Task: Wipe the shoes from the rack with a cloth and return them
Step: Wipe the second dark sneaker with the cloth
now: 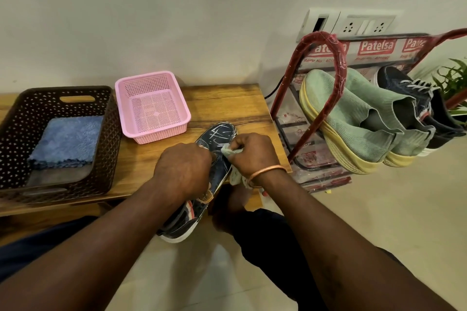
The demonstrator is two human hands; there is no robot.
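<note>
- Right hand (252, 153): fingers (236, 145) are pinching a pale green cloth (227, 152) against the upper of a dark printed shoe (218, 135). A tail of the cloth is hanging below the wrist.
- Left hand (184, 169): fingers are curling over the shoe's middle and gripping it.
- Shoe: the toe is lying over the front right part of the table (227, 103). The heel is jutting past the front edge, above the floor (379, 222).
- Pink basket (145, 74): it is sitting just beyond the toe, apart from it. Bare wood is showing from there to the table's right edge.
- Brown basket (15, 134): it is occupying the table's left end and holding a folded blue cloth (67, 141).
- Rack (337, 78): red-framed, it is standing just right of the table. It is carrying a pair of green shoes (353, 113) and a dark blue laced shoe (404, 88).
</note>
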